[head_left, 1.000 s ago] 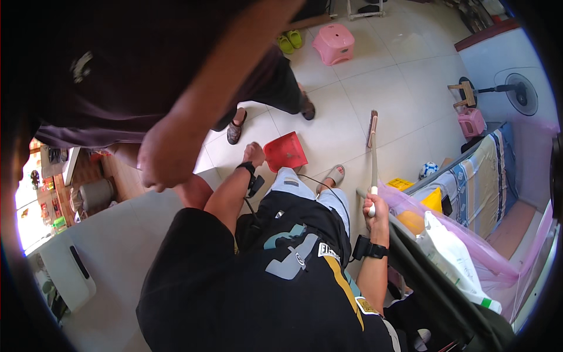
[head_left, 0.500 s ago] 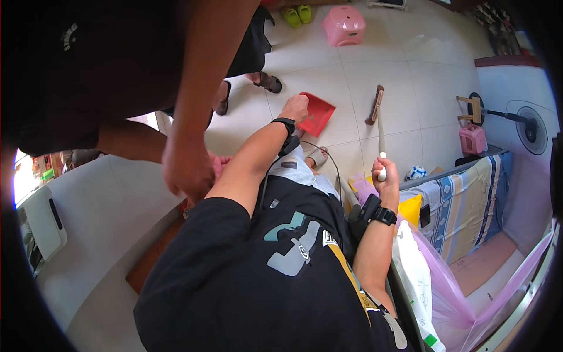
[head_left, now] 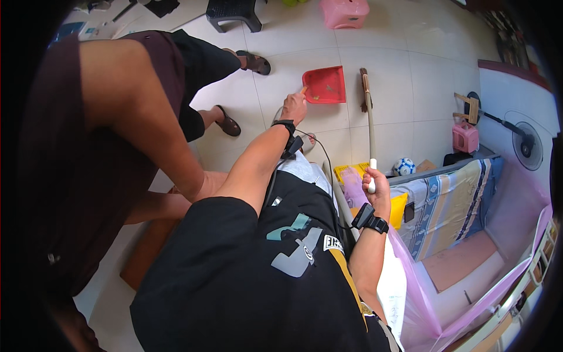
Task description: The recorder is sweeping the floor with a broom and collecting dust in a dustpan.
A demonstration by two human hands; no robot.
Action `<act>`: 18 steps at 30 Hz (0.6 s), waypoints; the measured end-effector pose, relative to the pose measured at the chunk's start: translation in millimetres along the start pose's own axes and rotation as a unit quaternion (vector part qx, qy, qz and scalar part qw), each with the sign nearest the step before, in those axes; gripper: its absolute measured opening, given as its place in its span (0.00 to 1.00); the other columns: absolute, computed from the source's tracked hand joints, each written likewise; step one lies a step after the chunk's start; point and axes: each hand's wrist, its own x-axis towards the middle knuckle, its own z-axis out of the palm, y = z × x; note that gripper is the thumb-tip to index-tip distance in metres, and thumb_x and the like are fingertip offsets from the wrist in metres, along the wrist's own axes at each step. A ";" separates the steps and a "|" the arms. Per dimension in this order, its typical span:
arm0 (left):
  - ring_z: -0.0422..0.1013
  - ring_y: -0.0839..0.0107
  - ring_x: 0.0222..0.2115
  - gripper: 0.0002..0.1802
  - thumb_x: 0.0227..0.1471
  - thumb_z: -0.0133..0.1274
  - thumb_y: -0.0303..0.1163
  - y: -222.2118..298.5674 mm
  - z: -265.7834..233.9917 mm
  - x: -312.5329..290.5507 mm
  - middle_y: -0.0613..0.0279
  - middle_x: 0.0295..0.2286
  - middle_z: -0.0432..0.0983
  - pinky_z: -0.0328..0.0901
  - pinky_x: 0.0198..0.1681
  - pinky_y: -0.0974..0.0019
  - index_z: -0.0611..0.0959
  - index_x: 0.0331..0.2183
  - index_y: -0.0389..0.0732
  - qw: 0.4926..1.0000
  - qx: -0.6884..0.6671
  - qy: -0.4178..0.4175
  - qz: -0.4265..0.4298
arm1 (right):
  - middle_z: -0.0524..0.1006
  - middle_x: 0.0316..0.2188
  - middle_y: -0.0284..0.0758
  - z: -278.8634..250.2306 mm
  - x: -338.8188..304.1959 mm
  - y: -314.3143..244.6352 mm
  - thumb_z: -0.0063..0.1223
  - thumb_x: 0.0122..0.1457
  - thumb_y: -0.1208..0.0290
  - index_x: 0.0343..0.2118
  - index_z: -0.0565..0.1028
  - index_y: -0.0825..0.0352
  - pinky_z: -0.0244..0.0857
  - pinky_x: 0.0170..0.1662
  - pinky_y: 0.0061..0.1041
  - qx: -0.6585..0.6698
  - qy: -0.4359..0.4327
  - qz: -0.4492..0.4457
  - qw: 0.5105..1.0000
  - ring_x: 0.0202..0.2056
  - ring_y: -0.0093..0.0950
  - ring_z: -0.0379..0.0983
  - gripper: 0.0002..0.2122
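My left hand (head_left: 295, 108) is closed round the orange handle of a red dustpan (head_left: 332, 88), which is held over the tiled floor. A few small bits lie inside the pan. To its right, my right hand (head_left: 379, 186) grips the white end of a long-handled broom (head_left: 371, 138). The brown bristle head points away from me, just right of the dustpan and apart from it. Whether the bristles touch the floor I cannot tell.
Close on my left a person (head_left: 135, 111) in dark clothes bends over, arms near my left sleeve. A black stool (head_left: 234, 13) and a pink stool (head_left: 345, 13) stand far off. At right are a cloth-draped bed (head_left: 451, 205), a ball (head_left: 404, 166) and a fan (head_left: 526, 141).
The dustpan has turned, so more of its inside shows. The broom's head has moved left and farther away from me. The other person has shifted, and more of their body shows.
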 end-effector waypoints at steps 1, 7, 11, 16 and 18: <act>0.77 0.44 0.36 0.14 0.53 0.49 0.30 -2.8 1.9 3.7 0.39 0.32 0.79 0.72 0.44 0.50 0.86 0.37 0.37 1.000 -0.004 0.001 -0.008 | 0.66 0.17 0.26 2.8 0.8 -3.3 0.52 0.62 0.73 0.34 0.65 0.64 0.59 0.14 0.13 -0.015 -0.008 -0.002 1.000 0.15 0.14 0.63 0.06; 0.76 0.40 0.38 0.10 0.54 0.51 0.29 -6.7 19.1 10.7 0.37 0.34 0.79 0.70 0.46 0.40 0.85 0.34 0.35 0.998 -0.022 0.028 -0.044 | 0.68 0.17 0.27 7.0 -2.9 -13.8 0.51 0.62 0.72 0.34 0.65 0.64 0.59 0.15 0.15 -0.129 0.014 0.002 0.991 0.15 0.16 0.63 0.06; 0.76 0.39 0.38 0.10 0.53 0.52 0.29 -10.5 18.2 12.5 0.38 0.34 0.79 0.69 0.47 0.37 0.85 0.32 0.35 0.998 -0.012 0.021 -0.061 | 0.68 0.17 0.27 12.9 -0.5 -16.5 0.51 0.62 0.72 0.34 0.65 0.65 0.59 0.15 0.15 -0.142 0.021 0.000 0.990 0.15 0.16 0.63 0.06; 0.76 0.40 0.38 0.09 0.53 0.52 0.29 -28.1 4.4 6.7 0.38 0.33 0.79 0.70 0.46 0.42 0.85 0.32 0.35 0.998 -0.020 0.013 -0.057 | 0.68 0.18 0.26 18.2 -3.8 -21.5 0.51 0.62 0.72 0.35 0.68 0.66 0.58 0.15 0.15 -0.155 0.021 0.001 0.988 0.16 0.15 0.63 0.05; 0.77 0.43 0.36 0.12 0.52 0.49 0.31 -36.3 -1.1 -0.6 0.39 0.31 0.79 0.72 0.44 0.48 0.85 0.33 0.36 0.998 -0.024 0.004 -0.059 | 0.68 0.18 0.25 15.7 -4.4 -25.8 0.51 0.62 0.72 0.35 0.68 0.66 0.58 0.15 0.14 -0.156 0.020 0.000 0.988 0.16 0.15 0.63 0.05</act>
